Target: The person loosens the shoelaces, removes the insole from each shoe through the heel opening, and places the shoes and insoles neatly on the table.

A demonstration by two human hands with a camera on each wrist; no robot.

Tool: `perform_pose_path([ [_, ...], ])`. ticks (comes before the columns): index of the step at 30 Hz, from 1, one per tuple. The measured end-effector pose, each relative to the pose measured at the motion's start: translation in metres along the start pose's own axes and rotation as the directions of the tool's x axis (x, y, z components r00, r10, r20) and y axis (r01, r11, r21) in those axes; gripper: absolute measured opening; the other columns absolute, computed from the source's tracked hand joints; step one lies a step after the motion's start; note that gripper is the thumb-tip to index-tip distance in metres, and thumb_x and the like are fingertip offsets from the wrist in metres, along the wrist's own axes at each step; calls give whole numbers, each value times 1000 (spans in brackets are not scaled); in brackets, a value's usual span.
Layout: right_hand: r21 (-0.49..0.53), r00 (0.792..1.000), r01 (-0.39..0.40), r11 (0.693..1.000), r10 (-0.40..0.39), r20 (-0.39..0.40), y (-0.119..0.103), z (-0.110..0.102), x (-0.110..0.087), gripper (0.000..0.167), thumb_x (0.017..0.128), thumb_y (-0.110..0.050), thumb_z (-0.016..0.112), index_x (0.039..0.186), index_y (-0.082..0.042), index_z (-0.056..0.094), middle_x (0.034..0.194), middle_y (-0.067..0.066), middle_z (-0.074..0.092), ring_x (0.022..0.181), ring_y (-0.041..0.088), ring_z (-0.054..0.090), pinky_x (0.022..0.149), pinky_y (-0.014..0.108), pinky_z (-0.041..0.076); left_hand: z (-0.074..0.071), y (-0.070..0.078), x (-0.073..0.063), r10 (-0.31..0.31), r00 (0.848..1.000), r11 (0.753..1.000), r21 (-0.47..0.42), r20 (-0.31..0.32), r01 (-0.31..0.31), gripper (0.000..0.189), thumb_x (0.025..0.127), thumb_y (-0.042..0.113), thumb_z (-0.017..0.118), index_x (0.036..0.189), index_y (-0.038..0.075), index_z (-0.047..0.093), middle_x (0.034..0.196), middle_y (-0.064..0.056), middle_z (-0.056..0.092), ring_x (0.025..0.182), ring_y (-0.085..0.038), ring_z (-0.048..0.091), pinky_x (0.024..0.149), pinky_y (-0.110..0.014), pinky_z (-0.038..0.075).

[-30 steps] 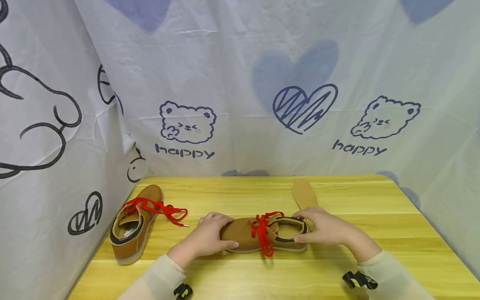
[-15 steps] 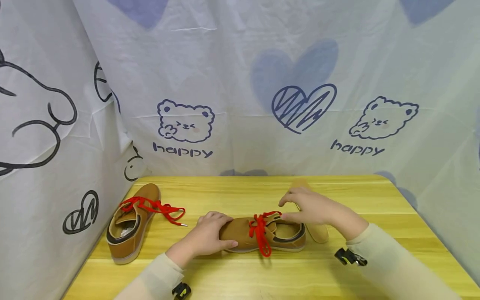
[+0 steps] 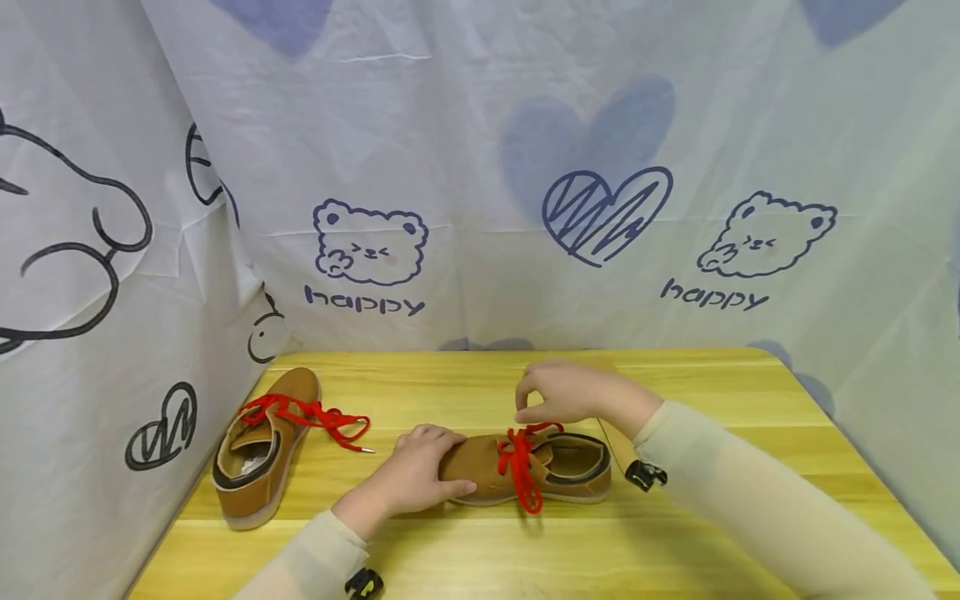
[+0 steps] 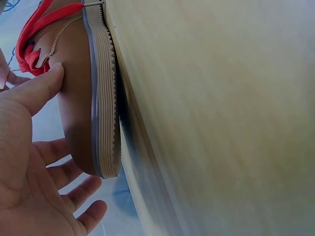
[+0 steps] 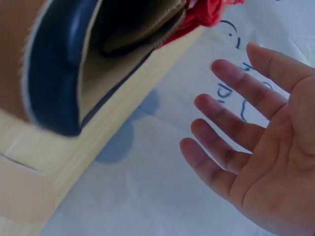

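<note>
A brown lace-up shoe [image 3: 480, 467] lies on the table, toe to the left, its red laces [image 3: 519, 467] tied in a bow. My left hand [image 3: 408, 471] holds the toe, thumb on the near side and fingers round the far side. In the left wrist view the thumb [image 4: 47, 86] presses on the leather upper beside the ridged sole [image 4: 106, 108]. My right hand [image 3: 566, 392] hovers just beyond the laces with nothing in it. The right wrist view shows its fingers [image 5: 231, 123] spread and loosely bent, apart from the shoe's dark heel collar [image 5: 54, 69].
A second brown shoe [image 3: 258, 475] stands at the table's left, its red laces trailing rightward. A tan insole [image 3: 619, 446] lies behind the held shoe's heel, mostly hidden by my right forearm. A printed white curtain [image 3: 480, 292] hangs along the table's back edge.
My right hand has left the shoe's heel opening and moved left and away from me, past the laces. My left hand has stayed on the toe.
</note>
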State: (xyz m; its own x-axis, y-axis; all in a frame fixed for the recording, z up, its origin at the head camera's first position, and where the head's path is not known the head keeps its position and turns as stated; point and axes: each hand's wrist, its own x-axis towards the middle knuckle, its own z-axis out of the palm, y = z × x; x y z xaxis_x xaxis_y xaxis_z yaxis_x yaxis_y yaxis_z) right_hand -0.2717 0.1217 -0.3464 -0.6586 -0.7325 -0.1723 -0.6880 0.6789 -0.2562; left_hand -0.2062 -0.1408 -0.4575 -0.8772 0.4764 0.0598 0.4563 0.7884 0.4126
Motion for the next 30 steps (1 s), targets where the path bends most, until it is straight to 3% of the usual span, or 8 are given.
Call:
perform_pose_path([
  [4,-6,1000,10,1000,-10,2,-6,8,17,16,95,-33,70,82,-25,73,97,-7,66,97,18,61,86,36,50,0,-1,-1,-5,1000,1000,6,1,5,72,87,56,72,139,9,58,135,-9,59,129,-33,47,103,-57,35],
  [11,-52,982,-190,980,190,4,-16,29,32,34,88,-43,75,62,-24,66,69,-9,62,79,17,55,66,32,48,0,-3,-2,0,1000,1000,5,0,0,71,87,55,72,139,9,58,135,-10,59,129,-34,46,103,-57,35],
  [15,-67,971,-235,970,238,34,-19,32,35,34,85,-39,80,59,-22,65,63,-10,60,74,15,53,62,30,46,-1,-2,-3,-5,1000,1000,2,-1,5,71,87,55,72,139,9,58,135,-10,59,129,-34,46,103,-58,35],
  [20,-20,974,-201,979,202,100,-18,31,36,38,85,-25,80,52,-18,62,49,-10,51,50,9,44,51,24,39,-1,-1,-2,-8,1000,1000,4,4,8,72,86,56,72,139,10,58,136,-10,59,129,-35,46,103,-58,35],
  [24,53,982,-151,987,144,119,-12,28,35,41,87,-9,71,50,-17,57,44,-10,42,44,8,36,49,23,34,-1,-1,-1,-3,1000,1000,1,6,3,73,86,55,73,140,8,58,136,-11,59,129,-36,47,102,-59,36],
  [30,58,999,-48,997,48,-9,0,7,30,32,82,0,62,56,-16,53,54,-9,43,52,8,34,54,23,32,0,0,1,0,1000,1000,8,-1,0,72,84,52,76,138,8,59,135,-11,59,128,-35,47,101,-57,36],
])
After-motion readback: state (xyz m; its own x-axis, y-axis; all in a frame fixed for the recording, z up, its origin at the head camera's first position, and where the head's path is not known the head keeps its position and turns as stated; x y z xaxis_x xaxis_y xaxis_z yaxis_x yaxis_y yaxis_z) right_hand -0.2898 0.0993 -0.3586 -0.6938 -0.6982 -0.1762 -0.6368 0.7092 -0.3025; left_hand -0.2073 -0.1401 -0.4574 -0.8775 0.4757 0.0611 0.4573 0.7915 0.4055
